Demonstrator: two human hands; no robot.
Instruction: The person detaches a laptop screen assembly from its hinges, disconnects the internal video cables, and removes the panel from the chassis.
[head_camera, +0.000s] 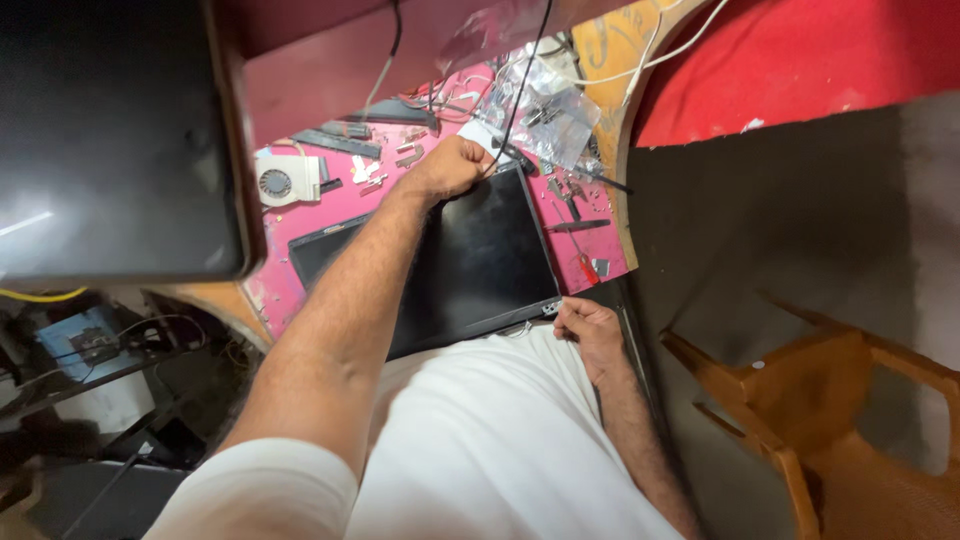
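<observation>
Laptop screen panel (480, 260) flat on pink bench, long axis from right hand (590, 335), pinching near hinge corner, toward left hand (450, 165), clenched at far edge.

You look down past the pink worktop (300, 250) with its curved wooden edge onto a dull grey-brown floor (760, 220), where an orange wooden chair (820, 400) stands near the worktop's right edge, a red surface (800, 50) lies beyond, and dim light leaves the left side cluttered and dark.
</observation>
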